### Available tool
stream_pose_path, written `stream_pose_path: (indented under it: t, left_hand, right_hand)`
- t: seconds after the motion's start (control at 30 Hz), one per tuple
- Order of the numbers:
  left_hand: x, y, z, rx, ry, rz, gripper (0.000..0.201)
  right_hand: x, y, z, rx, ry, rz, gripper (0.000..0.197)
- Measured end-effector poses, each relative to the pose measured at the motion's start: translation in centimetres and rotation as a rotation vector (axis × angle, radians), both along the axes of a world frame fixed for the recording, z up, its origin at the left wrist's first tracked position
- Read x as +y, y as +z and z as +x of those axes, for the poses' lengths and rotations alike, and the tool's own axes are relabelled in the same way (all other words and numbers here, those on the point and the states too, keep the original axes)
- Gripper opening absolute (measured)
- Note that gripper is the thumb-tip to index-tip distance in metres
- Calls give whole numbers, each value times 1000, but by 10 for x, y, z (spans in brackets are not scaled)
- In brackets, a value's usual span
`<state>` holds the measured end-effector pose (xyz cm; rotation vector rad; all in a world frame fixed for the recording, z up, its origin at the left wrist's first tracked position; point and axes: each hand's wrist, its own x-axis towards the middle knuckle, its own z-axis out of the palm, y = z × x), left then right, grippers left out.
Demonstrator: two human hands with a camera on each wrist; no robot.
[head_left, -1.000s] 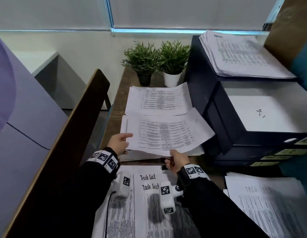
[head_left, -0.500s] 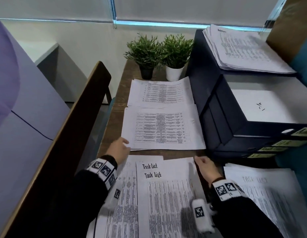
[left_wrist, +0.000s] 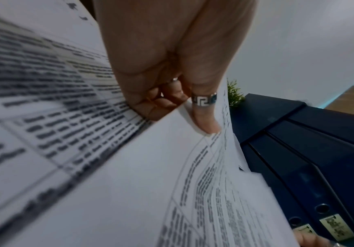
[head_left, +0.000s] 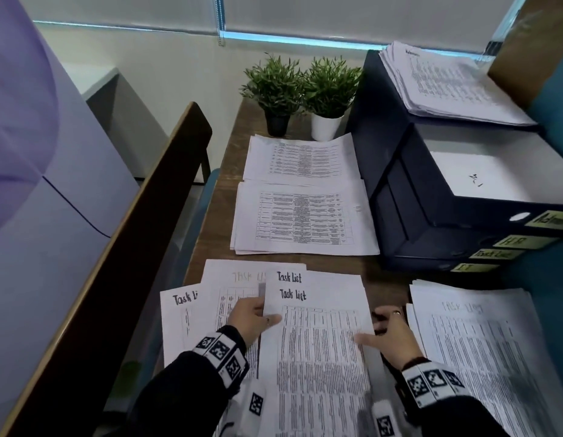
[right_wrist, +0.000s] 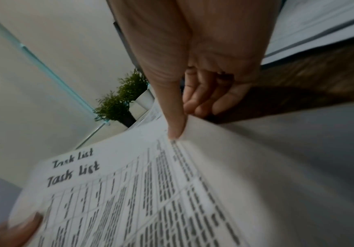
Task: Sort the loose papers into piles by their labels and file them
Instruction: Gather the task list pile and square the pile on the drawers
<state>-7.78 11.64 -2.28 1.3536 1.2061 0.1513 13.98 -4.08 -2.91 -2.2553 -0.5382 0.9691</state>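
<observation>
A stack of printed sheets headed "Task List" (head_left: 318, 342) lies nearest me on the wooden desk (head_left: 217, 216). My left hand (head_left: 261, 313) grips its left edge, thumb on top and fingers beneath. In the left wrist view the left hand (left_wrist: 184, 113), a ring on its thumb, pinches the lifted edge of the Task List sheets (left_wrist: 129, 167). My right hand (head_left: 374, 329) holds the right edge the same way. In the right wrist view the right hand (right_wrist: 184, 120) has its thumb on the Task List sheets (right_wrist: 150, 192) and fingers curled under them.
More Task List sheets (head_left: 179, 313) fan out to the left, with another pile (head_left: 482, 348) on the right. Two piles of table printouts (head_left: 305, 219) (head_left: 302, 159) lie farther back. Stacked dark binders (head_left: 415, 200) with spine labels carry papers (head_left: 447, 80). Two potted plants (head_left: 305, 89) stand behind; a wooden partition (head_left: 132, 247) runs left.
A second ago both hands were laying a sheet on the middle pile. They let it go, drew back toward me and now hold the Task List stack by both edges.
</observation>
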Motion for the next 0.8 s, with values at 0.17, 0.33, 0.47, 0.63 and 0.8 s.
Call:
stream_pose_path:
  t: [0.17, 0.33, 0.47, 0.63, 0.8]
  left_hand:
    - [-2, -2, -9, -94, 124, -28, 30]
    - [0, -4, -7, -77, 85, 24, 23]
    - [5, -10, -10, -52, 77, 22, 27]
    - [6, -13, -12, -106, 131, 29, 25]
    - [5, -16, -11, -57, 187, 107, 13]
  right_hand:
    - [-10, -3, -3, 34, -94, 125, 36]
    - [-11, -5, -5, -11, -45, 175, 22]
    - [-9, -12, 2, -49, -62, 151, 14]
    - [-5, -14, 2, -73, -67, 190, 8]
    - [-6, -5, 5, -83, 28, 167, 18]
